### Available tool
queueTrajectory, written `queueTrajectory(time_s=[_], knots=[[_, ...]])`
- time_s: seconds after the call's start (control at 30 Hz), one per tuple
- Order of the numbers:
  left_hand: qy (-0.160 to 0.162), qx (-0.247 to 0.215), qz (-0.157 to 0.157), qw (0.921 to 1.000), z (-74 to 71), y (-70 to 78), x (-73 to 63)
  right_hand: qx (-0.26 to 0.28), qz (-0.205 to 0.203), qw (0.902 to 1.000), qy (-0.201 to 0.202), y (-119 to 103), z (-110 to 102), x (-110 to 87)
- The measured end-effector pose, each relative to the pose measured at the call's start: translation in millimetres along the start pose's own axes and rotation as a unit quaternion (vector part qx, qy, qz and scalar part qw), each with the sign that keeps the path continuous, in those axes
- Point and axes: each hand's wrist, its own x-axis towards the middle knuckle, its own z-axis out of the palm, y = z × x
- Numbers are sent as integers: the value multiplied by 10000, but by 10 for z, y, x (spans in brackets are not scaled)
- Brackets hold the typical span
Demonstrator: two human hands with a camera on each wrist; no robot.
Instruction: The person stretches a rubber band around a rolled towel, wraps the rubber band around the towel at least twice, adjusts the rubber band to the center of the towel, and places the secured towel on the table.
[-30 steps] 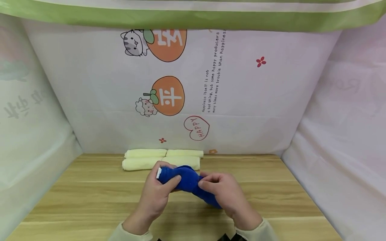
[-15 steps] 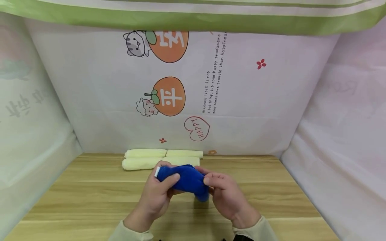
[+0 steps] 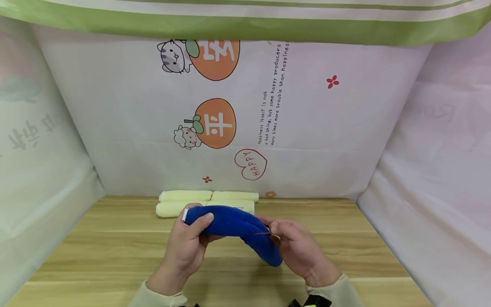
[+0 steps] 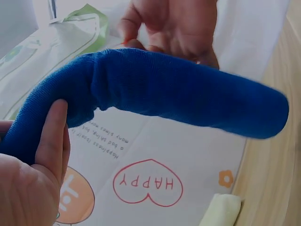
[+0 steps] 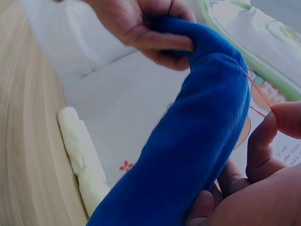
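Observation:
My left hand (image 3: pixel 186 245) grips a blue rolled towel (image 3: pixel 226 221) near its left end, thumb on top, where a white tag (image 3: pixel 185 215) sticks out. The roll is held above the table and bends down toward the right. Between thumb and forefinger, my right hand (image 3: pixel 303 247) pinches a thin red rubber band (image 5: pixel 258 91). Two strands of it stretch taut from the roll to the fingertips in the right wrist view. A crease (image 4: pixel 96 80) runs across the towel near its bend. The right hand's other fingers lie close along the roll's side.
Pale yellow rolled towels (image 3: pixel 170 209) lie side by side at the back of the wooden table (image 3: pixel 96 256), each narrowed near the middle. Behind them rises a white printed cloth wall (image 3: pixel 307 128), with cloth walls also at the left and right.
The right hand now pulls the red band out from the towel. The left hand has shifted slightly left, and the blue roll, folded down half a second ago, now stretches further to the right.

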Motion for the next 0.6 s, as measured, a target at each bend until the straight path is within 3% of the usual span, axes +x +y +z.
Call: queueTrajectory(time_s=[0.13, 0.23, 0.37, 0.43, 0.53, 0.6], knots=[[133, 41, -59, 9999, -39, -8, 20, -202, 186, 9996, 37, 23, -110, 14], [226, 40, -203, 9995, -50, -39, 39, -324, 339, 9983, 346, 43, -172, 44], [329, -165, -672, 9971, -28, -110, 66, -1385, 228, 9858, 925, 93, -137, 94], [474, -425, -913, 9938, -12, -131, 82, -2476, 51, 9648, 891, 120, -80, 101], [643, -847, -1137, 9878, 5, -128, 101, -4081, -249, 9099, 697, 153, 23, 104], [525, -980, -1245, 9860, 9, -112, 102, -4641, -382, 8830, 587, 161, 74, 117]])
